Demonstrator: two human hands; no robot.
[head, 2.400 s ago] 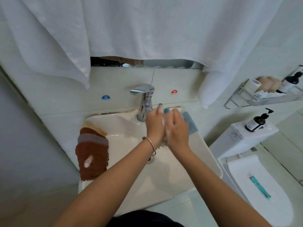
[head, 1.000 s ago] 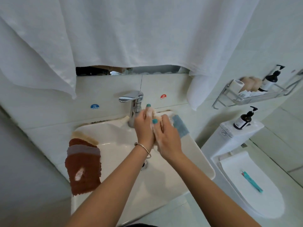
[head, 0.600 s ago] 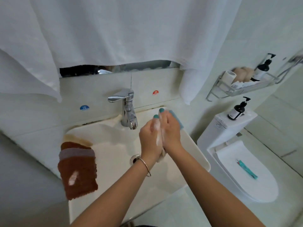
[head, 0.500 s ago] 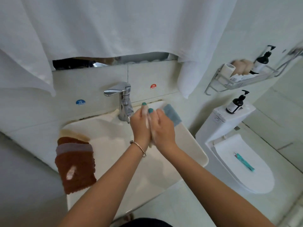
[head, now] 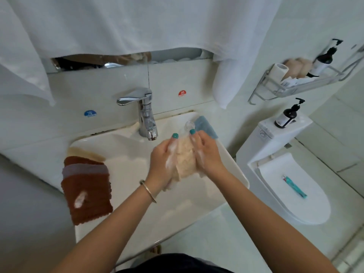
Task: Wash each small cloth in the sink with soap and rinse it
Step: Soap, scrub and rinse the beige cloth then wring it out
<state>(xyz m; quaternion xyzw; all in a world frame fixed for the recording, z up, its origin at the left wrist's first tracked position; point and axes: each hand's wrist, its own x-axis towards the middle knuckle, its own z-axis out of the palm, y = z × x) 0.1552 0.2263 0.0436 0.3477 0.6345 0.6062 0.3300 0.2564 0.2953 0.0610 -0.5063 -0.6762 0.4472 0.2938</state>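
Here the soapy cloth [head: 184, 160] sits clamped between left hand [head: 162, 162] and right hand [head: 206, 152].

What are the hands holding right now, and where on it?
A sudsy beige cloth, bunched between left hand and right hand, each gripping one side, above the sink.
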